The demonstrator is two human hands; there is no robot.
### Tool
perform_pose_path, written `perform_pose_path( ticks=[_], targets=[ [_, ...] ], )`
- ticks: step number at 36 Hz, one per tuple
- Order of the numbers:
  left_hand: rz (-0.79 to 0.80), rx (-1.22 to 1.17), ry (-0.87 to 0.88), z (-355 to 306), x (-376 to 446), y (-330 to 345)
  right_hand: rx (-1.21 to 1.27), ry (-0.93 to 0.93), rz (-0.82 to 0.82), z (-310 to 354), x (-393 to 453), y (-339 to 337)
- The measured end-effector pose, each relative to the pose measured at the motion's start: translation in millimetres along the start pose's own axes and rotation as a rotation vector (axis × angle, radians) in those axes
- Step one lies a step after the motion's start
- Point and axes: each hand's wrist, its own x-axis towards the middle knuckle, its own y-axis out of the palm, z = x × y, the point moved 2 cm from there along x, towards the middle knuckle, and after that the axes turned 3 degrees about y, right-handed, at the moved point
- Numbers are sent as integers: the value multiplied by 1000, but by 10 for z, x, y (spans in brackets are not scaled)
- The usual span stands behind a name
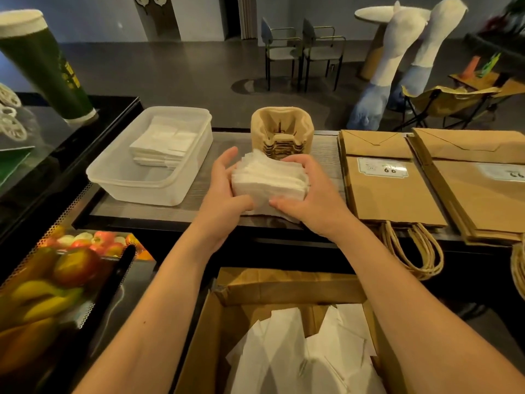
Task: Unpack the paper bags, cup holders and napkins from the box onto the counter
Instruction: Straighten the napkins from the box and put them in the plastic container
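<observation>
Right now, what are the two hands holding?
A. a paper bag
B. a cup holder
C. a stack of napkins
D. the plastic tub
C: the left hand and right hand clasp a white stack of napkins over the counter.

Counter (199, 207) carries: plastic tub (127, 177) left, cup holders (282, 137) at far edge, paper bags (397, 191) right.
</observation>
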Motion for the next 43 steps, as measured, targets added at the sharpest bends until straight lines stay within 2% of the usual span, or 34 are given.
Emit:
perform_pose_path(
  ticks=[3,5,12,24,26,29,34,40,43],
  targets=[
    [-4,98,72,18,-23,16,-1,-12,12,-52,-30,-15],
    [-3,160,59,22,-24,6,0,-5,20,-90,-57,-23],
    [48,83,51,-43,-54,98,-27,-36,-22,-17,3,15],
    [43,308,40,-83,-6,59,-13,38,-89,-46,-30,-82],
    [-35,427,121,-106,5,28,3,64,-79,-77,-60,-121],
    [-107,641,377,-217,20,84,15,97,-73,-136,-122,-146],
    [-59,938,635,-453,98,444,40,76,-93,-156,-91,-111],
    [145,1212,602,-570,213,799,-6,-11,-122,-198,-115,-141],
    [167,1275,548,-606,250,843,102,-14,-88,-209,-143,-143]
  ],
)
